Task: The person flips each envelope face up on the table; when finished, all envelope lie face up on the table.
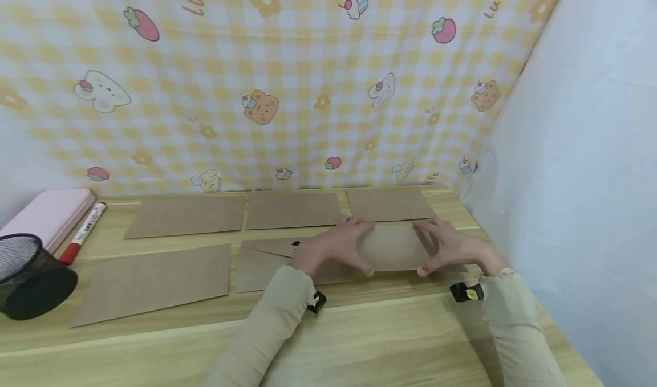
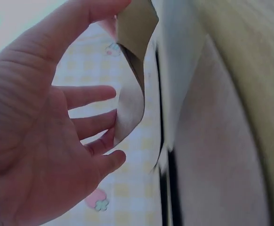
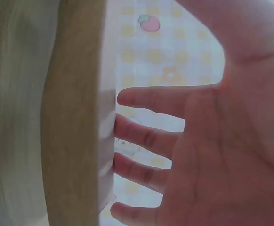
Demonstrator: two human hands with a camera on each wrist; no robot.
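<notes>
On the pale wooden table (image 1: 359,341), toward its right side, both hands hold 1 flat brown kraft-paper envelope (image 1: 392,247), matte and rectangular, its long axis running left to right. The left hand (image 1: 333,247) pinches its left end between thumb and fingers; the right hand (image 1: 451,247) pinches its right end likewise. 5 similar envelopes lie flat around it.

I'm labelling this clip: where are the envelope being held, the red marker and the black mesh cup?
envelope (image 1: 392,247), head view, middle of its face.
red marker (image 1: 82,234), head view, white barrel.
black mesh cup (image 1: 31,278), head view, side wall.
</notes>
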